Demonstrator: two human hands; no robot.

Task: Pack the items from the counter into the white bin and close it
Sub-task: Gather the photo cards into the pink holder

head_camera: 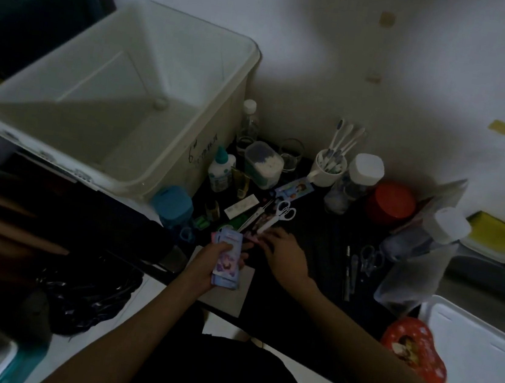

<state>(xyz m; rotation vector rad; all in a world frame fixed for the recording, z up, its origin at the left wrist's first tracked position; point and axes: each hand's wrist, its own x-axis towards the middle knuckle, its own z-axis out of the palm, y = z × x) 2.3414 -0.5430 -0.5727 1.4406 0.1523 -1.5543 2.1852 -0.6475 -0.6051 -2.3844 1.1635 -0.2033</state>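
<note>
The white bin (186,151) stands open on the left of the dark counter (318,237), with nothing visible inside. My left hand (211,259) grips a stack of small printed cards (228,258) near the counter's front edge. My right hand (285,252) reaches over the counter just right of that stack, its fingertips on a pink card (253,237) below the white scissors (277,215). Whether the fingers pinch the card is unclear in the dim light.
Glue bottle (221,168), cotton swab box (262,164), blue container (173,205), toothbrush mug (328,169), white-capped jars (357,178), a red lid (391,202) and small metal scissors (370,260) crowd the counter. A white lid (479,356) and red heart-shaped tin (416,348) lie at right.
</note>
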